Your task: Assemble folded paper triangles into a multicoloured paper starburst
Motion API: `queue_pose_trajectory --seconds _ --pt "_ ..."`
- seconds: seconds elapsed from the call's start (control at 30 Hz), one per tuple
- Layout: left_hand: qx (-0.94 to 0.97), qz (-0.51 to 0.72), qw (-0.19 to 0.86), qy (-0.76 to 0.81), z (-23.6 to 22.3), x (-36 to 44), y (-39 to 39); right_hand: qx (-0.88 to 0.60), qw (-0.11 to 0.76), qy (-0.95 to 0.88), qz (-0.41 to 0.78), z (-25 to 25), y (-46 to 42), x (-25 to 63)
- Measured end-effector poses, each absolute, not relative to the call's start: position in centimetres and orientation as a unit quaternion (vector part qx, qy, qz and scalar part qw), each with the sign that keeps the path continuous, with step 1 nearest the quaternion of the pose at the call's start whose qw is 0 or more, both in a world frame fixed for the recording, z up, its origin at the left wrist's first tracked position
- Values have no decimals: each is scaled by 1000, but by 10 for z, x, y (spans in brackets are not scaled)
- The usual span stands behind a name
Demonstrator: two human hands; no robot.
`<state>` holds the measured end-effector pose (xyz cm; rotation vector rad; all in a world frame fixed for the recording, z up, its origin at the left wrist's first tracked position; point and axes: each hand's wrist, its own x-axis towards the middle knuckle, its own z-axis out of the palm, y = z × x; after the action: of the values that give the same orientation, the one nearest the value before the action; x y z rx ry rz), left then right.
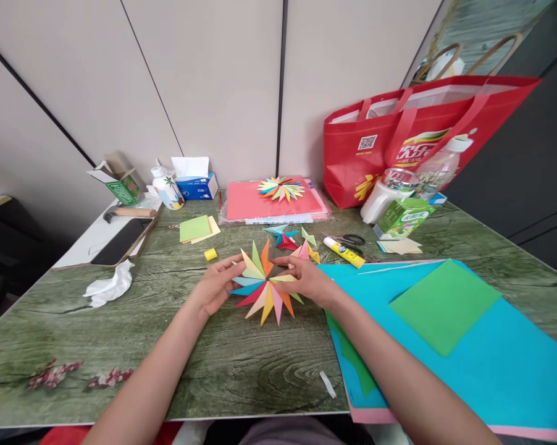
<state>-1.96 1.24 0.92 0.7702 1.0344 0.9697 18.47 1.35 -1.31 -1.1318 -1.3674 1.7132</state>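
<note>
Between my hands is a multicoloured folded-paper star, its pointed rays spread round a small centre gap. My left hand grips its left side, thumb and fingers on the pale yellow and blue rays. On the upper right, my right hand pinches the star near the orange and pale green rays. Just beyond lie several loose folded paper pieces in blue, red, green and yellow. A yellow glue stick without its cap lies right of them, and its yellow cap is left of the star.
A finished-looking paper star rests on a red paper pack at the back. Black scissors lie behind the glue stick. Blue sheets with a green square cover the right side. A crumpled tissue and phone are left.
</note>
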Motion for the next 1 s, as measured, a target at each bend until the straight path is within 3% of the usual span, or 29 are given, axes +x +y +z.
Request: queue_pose_trajectory --seconds 0.43,1.0 --pt "364 267 770 451 2 -34 16 -424 265 -617 607 -13 21 199" --pt "373 309 751 449 -2 -24 12 -440 365 -545 614 2 12 192"
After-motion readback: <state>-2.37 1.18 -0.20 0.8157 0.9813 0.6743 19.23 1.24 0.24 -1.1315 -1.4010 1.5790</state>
